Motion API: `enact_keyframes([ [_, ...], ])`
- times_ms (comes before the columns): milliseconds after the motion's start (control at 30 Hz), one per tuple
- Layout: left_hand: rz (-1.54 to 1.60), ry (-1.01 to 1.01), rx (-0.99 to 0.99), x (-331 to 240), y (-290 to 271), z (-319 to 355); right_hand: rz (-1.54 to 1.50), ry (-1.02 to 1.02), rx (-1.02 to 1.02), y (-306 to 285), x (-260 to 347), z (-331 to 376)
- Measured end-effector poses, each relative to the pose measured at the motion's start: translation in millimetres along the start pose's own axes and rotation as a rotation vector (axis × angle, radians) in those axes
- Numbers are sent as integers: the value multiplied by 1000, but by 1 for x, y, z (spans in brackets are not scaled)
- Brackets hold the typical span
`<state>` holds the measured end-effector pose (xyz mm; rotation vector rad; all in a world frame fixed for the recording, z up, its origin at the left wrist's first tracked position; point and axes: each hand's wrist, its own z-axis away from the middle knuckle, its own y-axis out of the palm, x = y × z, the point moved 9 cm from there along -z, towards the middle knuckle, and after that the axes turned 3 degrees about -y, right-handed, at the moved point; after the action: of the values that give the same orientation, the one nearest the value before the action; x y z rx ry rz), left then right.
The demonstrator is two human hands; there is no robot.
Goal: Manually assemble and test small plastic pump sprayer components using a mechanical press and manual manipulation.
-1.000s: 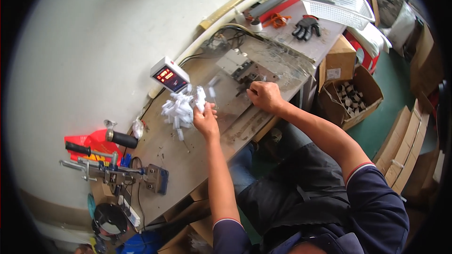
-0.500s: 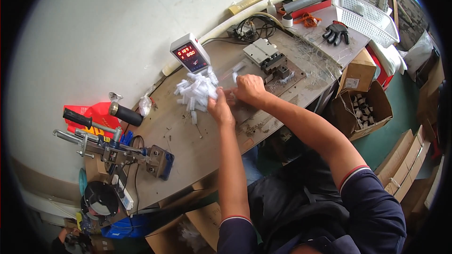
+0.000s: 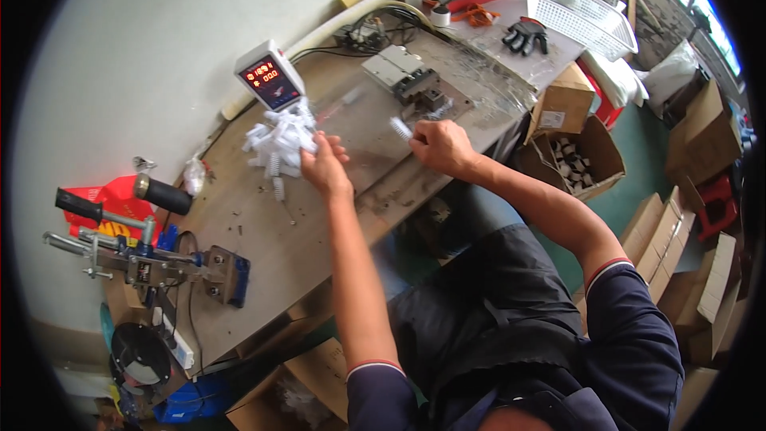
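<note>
A heap of small white ridged plastic pieces [image 3: 279,142] lies on the workbench in front of a counter box. My left hand [image 3: 325,166] is at the heap's right edge, palm partly up and fingers apart; nothing shows in it. To the right, my right hand [image 3: 444,148] is closed, its thumb and fingertips on one white ridged piece [image 3: 400,128] that sticks out to the left. Just beyond that hand stands a metal fixture [image 3: 423,94] with a pale block. A single light piece [image 3: 351,96], blurred, is on the bench between the heap and the fixture.
The counter box [image 3: 270,76] with red lit digits stands behind the heap. At the left is a lever press [image 3: 152,251] with black handles. A black-grey glove [image 3: 525,36] and a white basket [image 3: 578,16] occupy the back right. An open carton [image 3: 594,179] sits right of the bench.
The view has shifted, so the bench appears farther left. My right hand has parted from my left and moved right toward the fixture with a ridged piece. The left hand's fingers have spread.
</note>
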<state>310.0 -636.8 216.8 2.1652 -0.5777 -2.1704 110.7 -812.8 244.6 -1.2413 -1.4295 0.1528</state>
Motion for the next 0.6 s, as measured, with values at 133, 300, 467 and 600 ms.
enact_keyframes([
  [133, -9, 7, 17, -1, 9, 3, 78, 56, -108, -44, -47, 3],
  [300, -80, 8, 40, 0, 10, 9, 77, 132, -39, -43, -56, -6],
  [467, -60, 26, 33, -2, 12, 12, 99, 165, -81, -37, -55, -14],
  [600, -86, 31, 46, -3, 12, 11, 77, 195, -98, -39, -52, -17],
])
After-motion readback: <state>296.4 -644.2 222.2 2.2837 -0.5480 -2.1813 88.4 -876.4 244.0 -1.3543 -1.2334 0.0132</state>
